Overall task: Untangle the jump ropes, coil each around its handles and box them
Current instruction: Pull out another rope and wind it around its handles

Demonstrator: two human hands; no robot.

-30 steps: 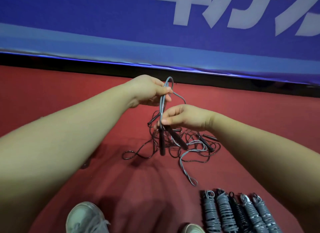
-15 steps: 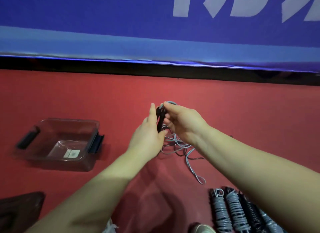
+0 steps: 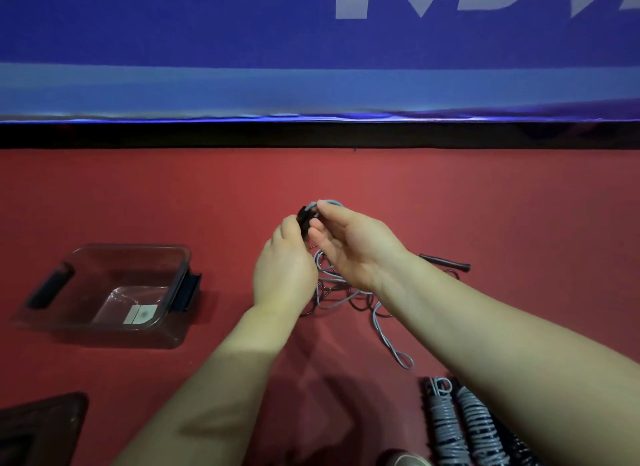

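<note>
My left hand (image 3: 284, 269) grips the black handles (image 3: 306, 220) of a grey jump rope, held upright above the red floor. My right hand (image 3: 349, 247) pinches the grey cord (image 3: 330, 202) where it loops over the handle tops. The rest of that cord (image 3: 388, 341) trails down to the floor, mixed with a dark rope in a tangle (image 3: 341, 292). Another black handle (image 3: 445, 261) lies behind my right wrist. Coiled ropes (image 3: 460, 427) lie side by side at the bottom right. A clear plastic box (image 3: 104, 292) stands empty at the left.
A dark lid (image 3: 38, 427) lies at the bottom left corner. A blue banner (image 3: 311, 49) with a black base strip runs across the back. A shoe tip (image 3: 403, 460) shows at the bottom edge.
The view has swung left, bringing the clear box into sight. My hands came together low over the tangle, with the two handles gathered in my left hand and the cord looped over their tops.
</note>
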